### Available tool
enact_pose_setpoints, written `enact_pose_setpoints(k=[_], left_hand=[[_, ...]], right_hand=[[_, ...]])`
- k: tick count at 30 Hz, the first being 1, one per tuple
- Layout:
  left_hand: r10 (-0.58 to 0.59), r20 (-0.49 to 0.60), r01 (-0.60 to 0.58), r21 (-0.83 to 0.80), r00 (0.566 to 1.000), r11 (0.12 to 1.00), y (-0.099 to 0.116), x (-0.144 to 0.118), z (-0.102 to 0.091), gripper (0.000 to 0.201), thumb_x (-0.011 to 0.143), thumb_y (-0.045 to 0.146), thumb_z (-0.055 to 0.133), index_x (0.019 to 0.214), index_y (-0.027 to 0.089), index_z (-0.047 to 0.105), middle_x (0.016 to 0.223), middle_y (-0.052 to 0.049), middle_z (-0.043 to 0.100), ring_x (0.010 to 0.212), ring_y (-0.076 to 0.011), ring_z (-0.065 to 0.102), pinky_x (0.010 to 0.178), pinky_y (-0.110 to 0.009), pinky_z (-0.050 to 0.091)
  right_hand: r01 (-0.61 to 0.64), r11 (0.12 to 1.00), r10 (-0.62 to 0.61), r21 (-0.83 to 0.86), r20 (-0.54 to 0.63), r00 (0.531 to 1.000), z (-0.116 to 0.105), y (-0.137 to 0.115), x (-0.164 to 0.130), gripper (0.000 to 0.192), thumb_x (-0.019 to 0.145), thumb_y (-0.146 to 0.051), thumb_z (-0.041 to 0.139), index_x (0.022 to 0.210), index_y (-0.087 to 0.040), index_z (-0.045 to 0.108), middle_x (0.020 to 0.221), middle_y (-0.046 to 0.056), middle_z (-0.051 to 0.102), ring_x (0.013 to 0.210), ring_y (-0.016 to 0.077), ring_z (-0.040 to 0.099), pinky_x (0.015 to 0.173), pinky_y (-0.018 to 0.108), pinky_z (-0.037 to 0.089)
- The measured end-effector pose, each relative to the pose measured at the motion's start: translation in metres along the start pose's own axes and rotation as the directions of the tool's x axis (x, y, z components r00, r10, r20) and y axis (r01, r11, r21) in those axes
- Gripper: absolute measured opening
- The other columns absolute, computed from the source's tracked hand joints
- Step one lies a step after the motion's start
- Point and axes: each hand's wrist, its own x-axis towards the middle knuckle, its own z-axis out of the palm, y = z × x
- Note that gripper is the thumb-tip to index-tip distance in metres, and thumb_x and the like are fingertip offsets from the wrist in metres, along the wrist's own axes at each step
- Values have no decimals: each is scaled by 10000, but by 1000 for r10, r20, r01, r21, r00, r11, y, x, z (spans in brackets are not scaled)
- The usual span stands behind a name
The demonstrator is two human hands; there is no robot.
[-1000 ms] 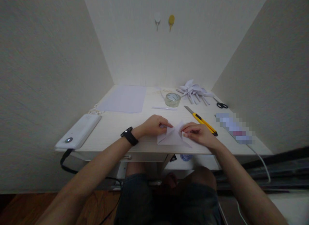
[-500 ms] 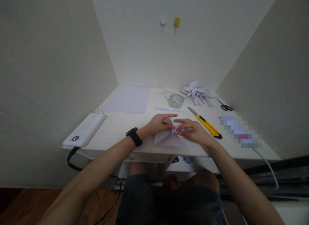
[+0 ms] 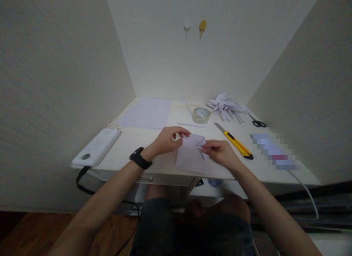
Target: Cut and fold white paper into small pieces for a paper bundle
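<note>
A piece of white paper (image 3: 189,157) lies near the front edge of the desk, its right part cut or folded and a flap curling over at the upper right. My left hand (image 3: 170,139), with a black watch on the wrist, has its thumb and bent fingers at the paper's upper left edge. On the other side, my right hand (image 3: 221,152) pinches the curled flap between thumb and fingers. A yellow utility knife (image 3: 235,143), blade out, rests to the right of that hand. Just beyond the paper is a thin white paper stick (image 3: 191,124).
Clear tape (image 3: 201,116) stands behind the paper. Several paper pinwheels (image 3: 227,105) are heaped at the back right, near black scissors (image 3: 259,123). White sheets (image 3: 147,113) lie at the back left. A white power bank (image 3: 96,147) with a black cable sits at the left edge.
My left hand has moved left, away from the paper's middle to its upper left edge. The flap there has sprung open into a loose curl; my right hand stays on it.
</note>
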Motion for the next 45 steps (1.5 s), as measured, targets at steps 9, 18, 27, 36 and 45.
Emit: enact_pose_setpoints(k=[9, 18, 27, 36, 45], left_hand=[[-56, 145, 35, 144, 988, 989, -9, -44, -8, 467, 758, 10, 523, 1132, 230, 695, 1411, -84, 545, 1056, -177, 641, 946, -356, 515], [-627, 17, 596, -331, 779, 731, -10, -10, 14, 439, 758, 164, 645, 1192, 109, 608, 848, -89, 739, 698, -160, 686, 580, -236, 512], [-634, -141, 601, -220, 760, 769, -6, -12, 17, 229, 670, 221, 759, 880, 137, 725, 734, -60, 733, 590, -139, 632, 540, -240, 473], [-206, -189, 265, 382, 960, 885, 13, -35, 20, 158, 826, 194, 627, 869, 217, 777, 902, -45, 776, 864, -213, 708, 810, -323, 514], [-499, -226, 537, 161, 836, 828, 17, -35, 22, 76, 801, 235, 684, 790, 189, 743, 644, -19, 728, 625, -171, 696, 658, -278, 527]], right_hand=[[109, 989, -108, -100, 13, 994, 2, -6, -6, 72, 727, -281, 747, 772, -264, 800, 928, 58, 780, 837, 230, 720, 790, 353, 575], [181, 975, -177, -126, 42, 983, 4, 0, -6, 70, 750, -294, 743, 783, -265, 798, 930, 60, 779, 855, 231, 721, 794, 359, 580], [204, 967, -200, -149, 42, 979, 4, -2, -7, 73, 738, -247, 748, 782, -277, 798, 930, 44, 781, 869, 235, 726, 794, 357, 583], [209, 956, -201, -204, 57, 978, 5, -3, -7, 99, 749, -215, 733, 785, -276, 802, 909, 35, 783, 851, 238, 729, 762, 352, 575], [146, 964, -139, -224, 46, 989, 3, -5, -6, 97, 754, -235, 707, 773, -265, 798, 831, 35, 780, 767, 224, 725, 706, 333, 561]])
